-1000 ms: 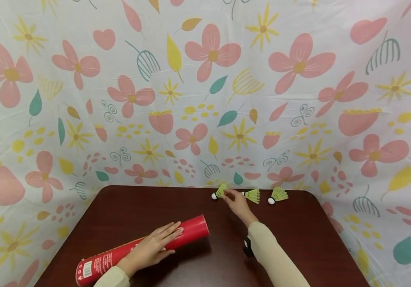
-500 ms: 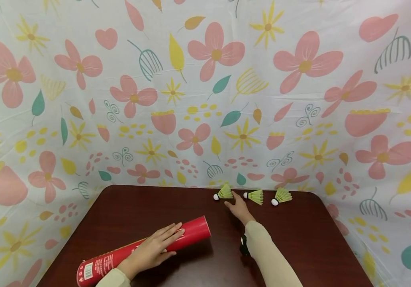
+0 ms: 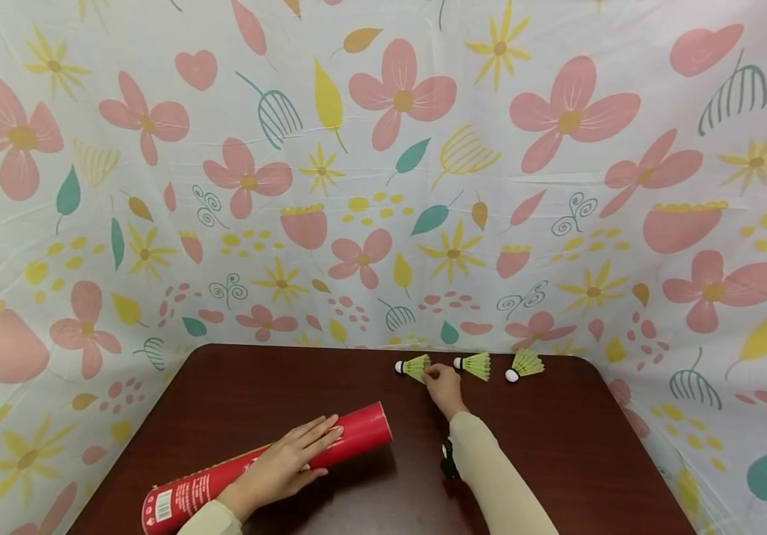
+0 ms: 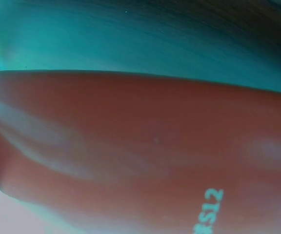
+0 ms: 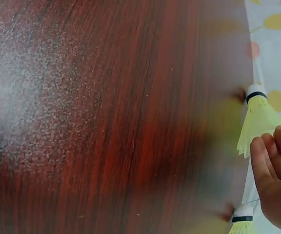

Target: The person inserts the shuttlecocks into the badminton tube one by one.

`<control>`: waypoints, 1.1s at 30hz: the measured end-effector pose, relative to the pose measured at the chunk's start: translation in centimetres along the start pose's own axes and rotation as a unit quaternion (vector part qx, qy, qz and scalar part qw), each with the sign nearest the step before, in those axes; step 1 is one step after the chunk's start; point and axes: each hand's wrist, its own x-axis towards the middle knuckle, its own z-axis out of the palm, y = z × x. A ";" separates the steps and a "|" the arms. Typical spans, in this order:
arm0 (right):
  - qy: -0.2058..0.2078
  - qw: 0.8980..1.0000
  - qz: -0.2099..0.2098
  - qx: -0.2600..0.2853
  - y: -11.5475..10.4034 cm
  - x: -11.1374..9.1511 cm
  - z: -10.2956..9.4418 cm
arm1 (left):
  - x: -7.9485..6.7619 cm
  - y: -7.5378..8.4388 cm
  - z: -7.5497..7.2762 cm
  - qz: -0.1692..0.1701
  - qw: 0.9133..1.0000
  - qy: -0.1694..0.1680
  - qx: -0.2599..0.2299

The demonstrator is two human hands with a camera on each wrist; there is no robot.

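Note:
A red shuttlecock tube lies slantwise on the dark wooden table, its right end pointing away from me. My left hand rests on top of it, fingers straight across the tube and thumb on the near side. In the left wrist view the tube's red wall fills most of the picture. Near the table's far edge, my right hand pinches the skirt rim of the leftmost yellow shuttlecock. The right wrist view has the fingertips at the feathers of that shuttlecock, whose white cork points away from the hand.
Two more yellow shuttlecocks, a middle one and a right one, lie along the far edge to the right of my right hand. Behind the table hangs a flower-patterned cloth.
My right hand's fingers, spread apart half a second ago, have come together at the leftmost shuttlecock's skirt. That shuttlecock has turned slightly, its skirt swinging nearer. The left hand and tube stay put.

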 end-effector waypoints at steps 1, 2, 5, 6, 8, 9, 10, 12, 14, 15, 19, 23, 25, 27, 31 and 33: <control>0.000 1.000 0.003 0.002 0.0 0.0 0.0 | 0.0 0.0 0.0 0.001 1.000 0.000 0.000; -0.001 1.000 0.001 0.001 0.0 -0.1 0.0 | 0.0 0.0 0.0 0.000 1.000 -0.001 0.000; -0.008 1.000 0.007 0.002 0.0 -0.2 0.1 | 0.0 0.1 -0.1 -0.003 1.000 -0.002 -0.003; -0.013 1.000 0.009 0.003 0.0 -0.3 0.1 | 0.0 0.2 -0.1 -0.005 1.000 -0.004 -0.006; -0.020 1.000 0.014 0.005 0.0 -0.5 0.2 | 0.0 0.4 -0.1 -0.008 1.000 -0.008 -0.008; -0.021 1.000 0.016 0.006 0.0 -0.5 0.2 | 0.0 0.4 -0.1 -0.007 1.000 -0.007 -0.010; -0.021 1.000 0.016 0.007 0.0 -0.6 0.3 | 0.0 0.5 0.0 -0.006 1.000 -0.007 -0.010; -0.015 1.000 0.011 0.007 0.0 -0.6 0.4 | 0.0 0.5 0.1 -0.002 1.000 -0.003 -0.008; -0.007 1.000 0.002 0.005 0.0 -0.6 0.4 | -0.1 0.4 0.2 -0.001 1.000 0.000 -0.007; -0.001 1.000 -0.004 0.004 0.0 -0.6 0.4 | 0.0 0.4 0.2 -0.002 1.000 0.002 -0.008; 0.012 1.000 -0.020 -0.002 -0.1 -0.5 0.1 | 0.0 0.2 0.2 -0.001 1.000 0.004 -0.003; 0.014 1.000 -0.022 -0.006 -0.3 -0.5 -0.3 | 0.1 0.1 0.2 0.004 1.000 0.004 0.001; 0.012 1.000 -0.023 -0.004 -0.4 -0.5 -0.4 | 0.1 0.0 0.2 0.005 1.000 0.003 0.002; 0.010 1.000 -0.029 -0.001 -0.5 -0.5 -0.6 | 0.1 0.0 0.2 0.004 1.000 0.003 0.000; 0.005 0.999 -0.036 0.003 -0.8 -0.6 -1.0 | 0.2 0.0 0.1 0.008 1.000 0.006 -0.002; -0.001 0.999 -0.033 0.006 -1.0 -0.8 -1.3 | 0.3 0.1 0.1 0.010 1.000 0.007 -0.003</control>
